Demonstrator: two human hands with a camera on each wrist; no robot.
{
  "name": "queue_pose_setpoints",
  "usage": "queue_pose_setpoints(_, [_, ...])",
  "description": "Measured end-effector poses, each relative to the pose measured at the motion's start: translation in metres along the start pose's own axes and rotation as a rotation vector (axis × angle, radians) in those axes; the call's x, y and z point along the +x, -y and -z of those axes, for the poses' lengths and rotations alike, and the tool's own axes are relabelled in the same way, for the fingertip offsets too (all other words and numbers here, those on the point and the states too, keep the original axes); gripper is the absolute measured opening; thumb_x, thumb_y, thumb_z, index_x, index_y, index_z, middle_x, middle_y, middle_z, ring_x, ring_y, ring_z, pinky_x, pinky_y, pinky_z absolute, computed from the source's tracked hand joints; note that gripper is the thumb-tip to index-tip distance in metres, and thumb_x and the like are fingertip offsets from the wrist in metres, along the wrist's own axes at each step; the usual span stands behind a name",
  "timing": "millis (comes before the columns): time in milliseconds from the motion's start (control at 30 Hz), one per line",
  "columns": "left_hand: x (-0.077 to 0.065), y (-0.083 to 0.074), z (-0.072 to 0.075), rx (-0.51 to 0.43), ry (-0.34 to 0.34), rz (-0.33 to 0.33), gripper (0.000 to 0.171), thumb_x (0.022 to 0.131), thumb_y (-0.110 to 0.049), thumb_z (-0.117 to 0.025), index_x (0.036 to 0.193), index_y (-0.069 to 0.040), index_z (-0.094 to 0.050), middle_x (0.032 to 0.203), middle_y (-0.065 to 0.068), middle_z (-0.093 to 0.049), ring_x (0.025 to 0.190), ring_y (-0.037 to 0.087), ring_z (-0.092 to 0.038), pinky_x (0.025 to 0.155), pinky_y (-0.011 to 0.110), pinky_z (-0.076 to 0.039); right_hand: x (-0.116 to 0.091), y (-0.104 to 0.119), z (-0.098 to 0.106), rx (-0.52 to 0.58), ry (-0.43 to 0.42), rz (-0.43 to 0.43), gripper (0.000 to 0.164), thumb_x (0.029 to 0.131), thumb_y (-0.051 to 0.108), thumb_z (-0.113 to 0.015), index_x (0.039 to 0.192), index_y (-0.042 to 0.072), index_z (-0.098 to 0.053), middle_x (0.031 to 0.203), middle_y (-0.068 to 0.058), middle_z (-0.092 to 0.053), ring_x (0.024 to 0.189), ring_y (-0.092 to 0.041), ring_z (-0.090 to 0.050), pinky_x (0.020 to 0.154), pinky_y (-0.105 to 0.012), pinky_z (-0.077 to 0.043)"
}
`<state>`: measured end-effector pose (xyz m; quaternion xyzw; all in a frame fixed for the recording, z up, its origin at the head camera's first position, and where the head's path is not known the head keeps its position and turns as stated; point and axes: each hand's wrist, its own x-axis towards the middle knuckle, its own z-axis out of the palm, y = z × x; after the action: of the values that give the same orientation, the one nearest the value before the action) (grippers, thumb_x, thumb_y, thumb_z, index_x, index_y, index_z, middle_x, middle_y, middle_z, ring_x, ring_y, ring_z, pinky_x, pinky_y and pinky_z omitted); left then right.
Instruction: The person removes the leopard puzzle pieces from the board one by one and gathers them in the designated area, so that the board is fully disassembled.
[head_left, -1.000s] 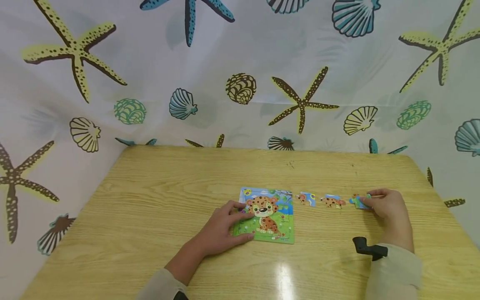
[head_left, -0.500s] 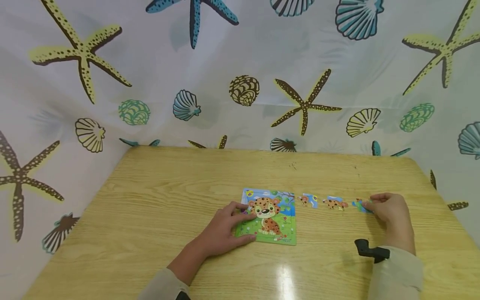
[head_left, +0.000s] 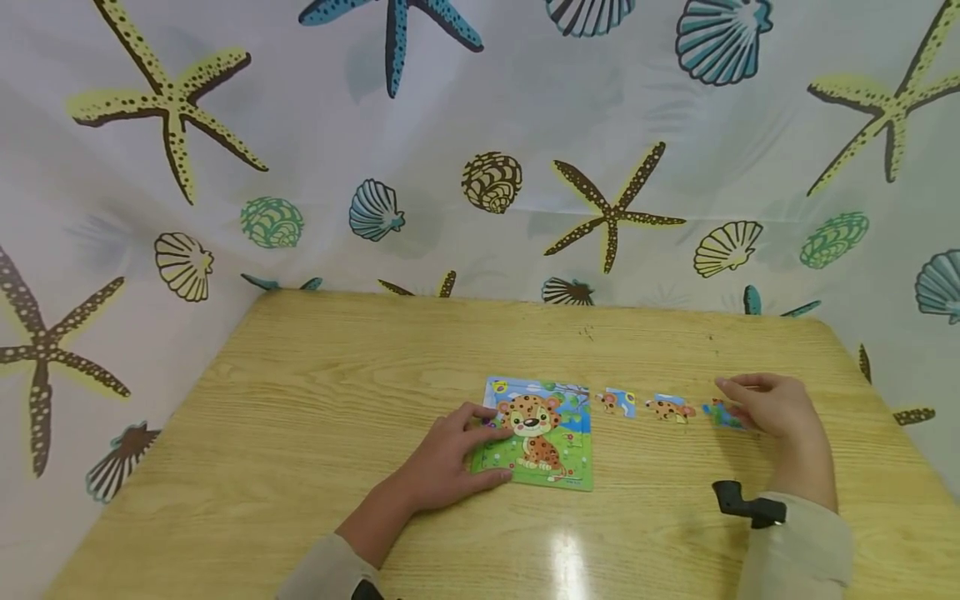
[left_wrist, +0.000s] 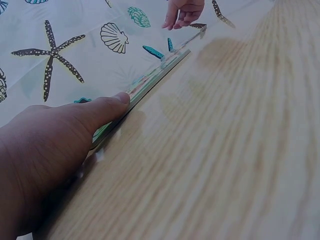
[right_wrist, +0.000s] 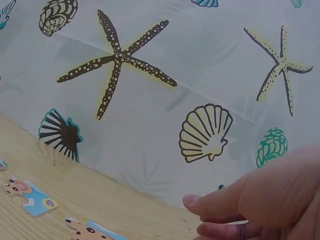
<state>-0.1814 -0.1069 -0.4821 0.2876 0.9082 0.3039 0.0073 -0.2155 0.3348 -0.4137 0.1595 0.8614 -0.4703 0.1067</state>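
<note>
The green-blue piece (head_left: 717, 412) lies toward the right edge of the table (head_left: 337, 400), in line with the middle piece (head_left: 667, 408), left piece (head_left: 617, 402) and puzzle board (head_left: 536, 429). The right hand (head_left: 776, 406) has just loosened, fingers parted, apparently holding nothing: the piece seems released. The left hand (head_left: 445, 458) rests, fingers spread, over the puzzle board's left edge.

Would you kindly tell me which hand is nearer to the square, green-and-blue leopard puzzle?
Left: the left hand rests on the left side of the puzzle, while the right hand is well off to its right.
</note>
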Motion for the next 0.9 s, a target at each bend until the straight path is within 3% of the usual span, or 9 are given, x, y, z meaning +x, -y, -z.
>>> queue_pose_setpoints(67, [0.0, 0.0, 0.0, -0.001, -0.002, -0.001, 0.057, 0.088, -0.058, -0.068, 0.138, -0.03, -0.061, 0.144, 0.001, -0.048, 0.125, 0.021, -0.051, 0.103, 0.05, -0.038, 0.001, 0.004, -0.003, 0.048, 0.038, 0.019, 0.073, 0.096, 0.05, -0.061, 0.144, -0.004, -0.046, 0.116, -0.005, -0.065, 0.081, -0.003, -0.068, 0.077, -0.024, -0.056])
queue_pose_setpoints(267, [0.0, 0.0, 0.001, 0.001, -0.003, -0.01, 0.058, 0.089, -0.059, -0.067, 0.139, -0.03, -0.061, 0.145, 0.002, -0.047, 0.13, 0.023, -0.048, 0.103, 0.049, -0.038, 0.003, 0.013, -0.016, 0.08, 0.092, 0.124, 0.071, 0.099, 0.048, -0.056, 0.144, -0.006, -0.044, 0.135, -0.021, -0.054, 0.085, 0.001, -0.067, 0.082, -0.022, -0.057])
queue_pose_setpoints(467, [-0.002, 0.0, 0.002, 0.001, 0.002, -0.01, 0.057, 0.089, -0.057, -0.068, 0.138, -0.03, -0.061, 0.144, 0.002, -0.048, 0.126, 0.022, -0.05, 0.102, 0.049, -0.038, 0.002, 0.023, -0.03, 0.113, 0.112, 0.197, 0.065, 0.102, 0.043, -0.055, 0.141, -0.008, -0.046, 0.131, -0.023, -0.053, 0.088, -0.001, -0.066, 0.08, -0.02, -0.057])
queue_pose_setpoints(900, [-0.004, 0.0, 0.002, -0.005, -0.003, -0.018, 0.055, 0.089, -0.054, -0.07, 0.138, -0.029, -0.062, 0.144, 0.003, -0.048, 0.123, 0.021, -0.051, 0.101, 0.049, -0.038, -0.002, 0.034, -0.043, 0.137, 0.165, 0.219, 0.062, 0.102, 0.04, -0.056, 0.14, -0.008, -0.047, 0.128, -0.025, -0.053, 0.085, -0.004, -0.067, 0.079, -0.024, -0.058])
